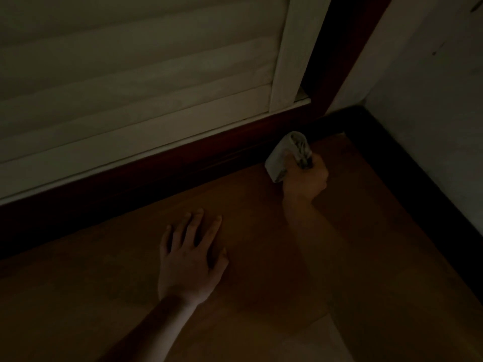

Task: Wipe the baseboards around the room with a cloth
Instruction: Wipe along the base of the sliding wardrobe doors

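Baseboard [162, 173], dark wood, ran along the wall's foot under a white slatted shutter [130, 74], met near the corner by a folded pale cloth [287, 155] clenched in the right hand's [307, 178] grip, while the left hand [190, 254] lay spread flat on the wooden floor [261, 283].

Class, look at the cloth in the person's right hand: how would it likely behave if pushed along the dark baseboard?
The cloth is probably floppy: it bends in a fold out of the right hand. It likely weighs little, since one closed grip holds it up. Pushed along the baseboard, it would probably bunch or flatten rather than roll.
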A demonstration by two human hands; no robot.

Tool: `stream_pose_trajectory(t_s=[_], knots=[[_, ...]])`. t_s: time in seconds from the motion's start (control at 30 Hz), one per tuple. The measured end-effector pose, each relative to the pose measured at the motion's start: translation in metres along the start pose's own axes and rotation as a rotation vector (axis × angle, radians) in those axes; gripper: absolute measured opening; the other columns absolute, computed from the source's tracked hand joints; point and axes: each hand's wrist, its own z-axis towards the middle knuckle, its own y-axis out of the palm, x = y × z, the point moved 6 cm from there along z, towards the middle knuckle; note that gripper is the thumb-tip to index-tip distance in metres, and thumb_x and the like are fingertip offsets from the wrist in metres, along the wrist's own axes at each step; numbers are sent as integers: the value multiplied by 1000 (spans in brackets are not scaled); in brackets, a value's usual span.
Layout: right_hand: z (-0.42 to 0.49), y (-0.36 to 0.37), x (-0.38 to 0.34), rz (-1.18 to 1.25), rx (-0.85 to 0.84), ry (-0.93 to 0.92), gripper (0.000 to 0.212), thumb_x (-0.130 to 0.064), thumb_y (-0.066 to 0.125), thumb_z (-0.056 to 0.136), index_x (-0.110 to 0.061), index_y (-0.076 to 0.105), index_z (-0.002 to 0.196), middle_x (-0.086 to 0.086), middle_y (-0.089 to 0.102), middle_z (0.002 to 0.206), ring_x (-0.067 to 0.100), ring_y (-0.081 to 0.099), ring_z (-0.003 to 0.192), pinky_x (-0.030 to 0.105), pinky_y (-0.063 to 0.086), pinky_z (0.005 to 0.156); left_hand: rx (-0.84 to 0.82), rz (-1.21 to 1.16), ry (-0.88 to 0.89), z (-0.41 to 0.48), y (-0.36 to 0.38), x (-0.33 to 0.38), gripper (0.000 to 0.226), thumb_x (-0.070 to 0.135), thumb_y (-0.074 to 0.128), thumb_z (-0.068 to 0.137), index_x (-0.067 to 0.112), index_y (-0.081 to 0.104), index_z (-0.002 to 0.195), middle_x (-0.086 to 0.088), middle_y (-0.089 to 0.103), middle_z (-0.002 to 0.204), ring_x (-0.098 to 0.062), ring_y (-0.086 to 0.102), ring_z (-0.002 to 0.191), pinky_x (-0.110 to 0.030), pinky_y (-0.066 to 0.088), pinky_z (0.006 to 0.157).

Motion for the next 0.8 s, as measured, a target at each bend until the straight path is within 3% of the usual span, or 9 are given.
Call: stream_pose_trajectory(t_s=[0.2,0.33,0.5,0.7,0.8], knots=[[-15,12,14,29,-164,25,18,-25,81,83,-18,68,94,-3,69,96,14,67,93,35,60,84,9,-28,2,-2,-2,-1,66,65,33,93,41,32,155,-1,27,164,-26,21,152,-53,16,121],[-4,-2,12,-33,3,2,32,-24,75,88,-9,69,116,5,67,114,17,63,104,31,53,93,3,-72,24,20,-6,18,67,66,37,90,40,37,152,-1,30,160,-27,25,149,-52,14,121],[-9,8,9,-76,-134,-72,33,-27,77,87,-6,71,112,5,69,108,14,65,98,28,56,89,-5,-98,130,63,-2,70,61,61,35,94,41,36,152,1,29,162,-23,21,150,-48,12,122],[55,-23,-6,-228,-40,-184,33,-26,77,87,-6,71,112,-2,67,107,9,62,95,27,54,86,-5,-30,130,64,4,75,65,63,30,95,39,29,155,0,24,164,-23,19,152,-50,16,122],[94,-39,-2,-151,191,-60,28,-23,76,87,-5,74,109,5,71,108,16,67,94,34,57,86,-8,-26,132,67,6,75,65,62,32,96,38,29,156,0,24,164,-24,18,152,-51,16,122]])
